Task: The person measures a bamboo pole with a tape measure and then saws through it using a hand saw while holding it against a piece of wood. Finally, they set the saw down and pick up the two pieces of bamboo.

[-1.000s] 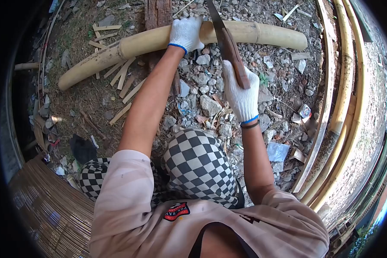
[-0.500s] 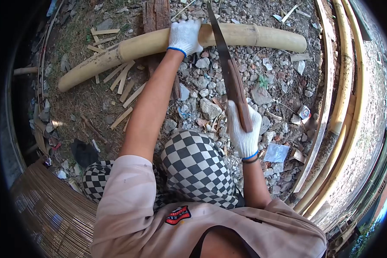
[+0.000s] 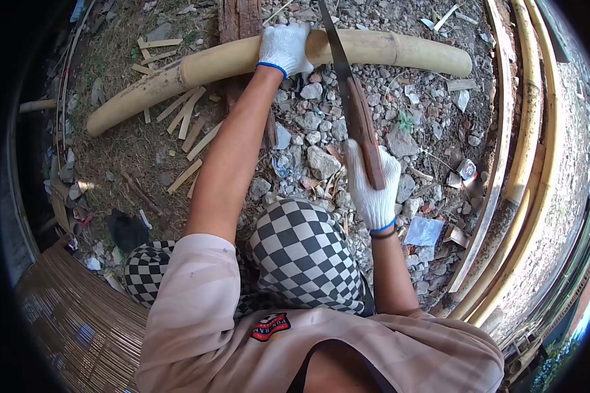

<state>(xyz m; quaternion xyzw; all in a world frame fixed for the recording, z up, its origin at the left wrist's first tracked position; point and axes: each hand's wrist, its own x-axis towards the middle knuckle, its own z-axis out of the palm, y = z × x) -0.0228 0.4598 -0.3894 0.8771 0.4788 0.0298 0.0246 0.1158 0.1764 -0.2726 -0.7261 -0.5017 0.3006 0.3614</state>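
Note:
A thick, pale bamboo pole (image 3: 137, 95) lies crosswise ahead of me, over a weathered wooden block (image 3: 239, 23). My left hand (image 3: 285, 49), in a white knit glove with a blue cuff, is wrapped around the top of the pole near its middle. Just right of it, the blade of a handsaw (image 3: 341, 65) crosses the bamboo. In its matching glove, my right hand (image 3: 375, 183) is closed round the saw's brown wooden handle. The blade points away from me, its far end running out at the top edge of the view.
Several thin bamboo strips (image 3: 187, 118) lie scattered on the dirt at left. Stones and rubble (image 3: 321, 162) cover the ground below the pole. Long bamboo poles (image 3: 521, 150) run along the right. A woven slatted panel (image 3: 88, 321) stands at lower left, and a clear plastic piece (image 3: 424, 232) lies by my right wrist.
Little differs: the saw and my right hand have shifted slightly, while my left hand keeps its hold on the bamboo pole. The whole view has moved a touch.

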